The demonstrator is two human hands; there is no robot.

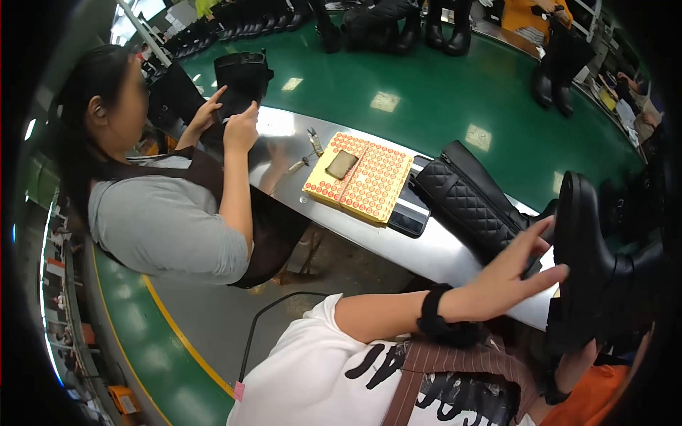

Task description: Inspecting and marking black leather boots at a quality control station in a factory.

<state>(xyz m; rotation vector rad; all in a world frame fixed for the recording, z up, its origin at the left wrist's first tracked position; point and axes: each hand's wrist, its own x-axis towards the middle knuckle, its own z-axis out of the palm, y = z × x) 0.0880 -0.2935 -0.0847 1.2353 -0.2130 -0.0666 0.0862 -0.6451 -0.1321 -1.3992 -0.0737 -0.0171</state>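
My left hand is open, fingers apart, its fingertips right beside the toe end of a black boot. That boot is tilted, toe up, at the right, close to me. My right hand is against the underside of the same boot and appears to hold it there; most of its fingers are hidden behind the dark leather. Beyond my left hand, another black boot with a quilted shaft and a side zip lies on the metal bench.
A yellow patterned pad carries a small brownish block. Snips lie near it. At the left, a co-worker's hands handle a black boot. Several boots stand beyond on the green surface.
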